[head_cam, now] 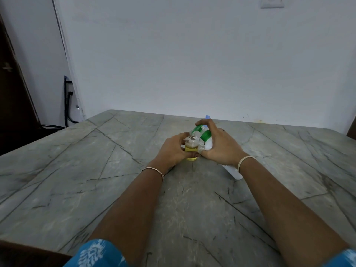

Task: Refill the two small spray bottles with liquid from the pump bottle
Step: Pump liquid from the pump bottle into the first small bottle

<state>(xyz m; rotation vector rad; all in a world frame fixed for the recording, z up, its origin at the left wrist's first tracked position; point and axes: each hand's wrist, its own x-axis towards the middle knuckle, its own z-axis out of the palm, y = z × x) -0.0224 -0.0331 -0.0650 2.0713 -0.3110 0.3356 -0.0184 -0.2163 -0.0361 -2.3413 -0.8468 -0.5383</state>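
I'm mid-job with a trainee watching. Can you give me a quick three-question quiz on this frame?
1. True or false: the left hand holds the small clear bottle upright.
2. The right hand grips the pump bottle. Its green nozzle points at: A) the small bottle's open mouth, B) the wall, C) the person's sleeve.
3. Fill in: the liquid in the small clear bottle is ___ in colour.

Key: 1 true; 2 A; 3 yellow.
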